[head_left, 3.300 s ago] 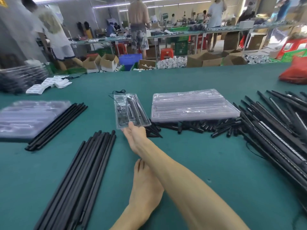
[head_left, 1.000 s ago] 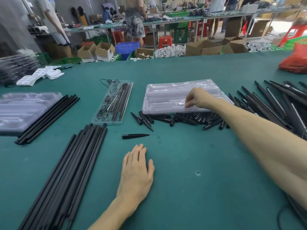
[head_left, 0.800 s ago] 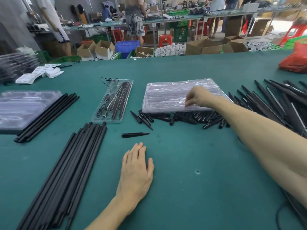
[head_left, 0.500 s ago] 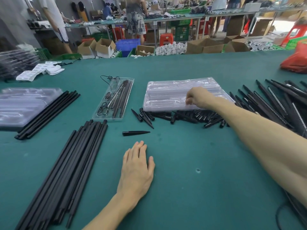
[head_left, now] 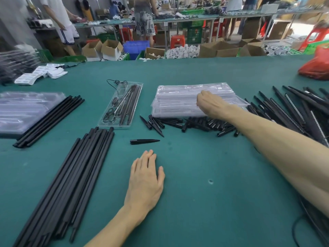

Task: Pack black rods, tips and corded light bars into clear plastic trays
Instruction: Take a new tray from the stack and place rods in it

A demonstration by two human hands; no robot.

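My left hand (head_left: 145, 179) lies flat on the green table, fingers straight, holding nothing. One black tip (head_left: 144, 141) lies just ahead of it. My right hand (head_left: 211, 104) has its fingers curled on the top clear tray of a stack of empty trays (head_left: 178, 98), and the top tray sits slightly askew. A filled tray (head_left: 122, 104) with rods and a cord lies left of the stack. Loose tips (head_left: 195, 123) are heaped in front of the stack. A bundle of long black rods (head_left: 74, 175) lies at the left. Corded light bars (head_left: 292, 107) are piled at the right.
A second stack of clear trays (head_left: 23, 109) with more rods (head_left: 49, 120) beside it sits at the far left. White packets (head_left: 41, 73) lie at the back left, a red bag (head_left: 316, 68) at the back right. People stand at benches beyond the table.
My right hand left the filled tray, which now lies further off at an angle, and reached to the stack of empty trays. The top tray has shifted a little. My left hand stayed flat.
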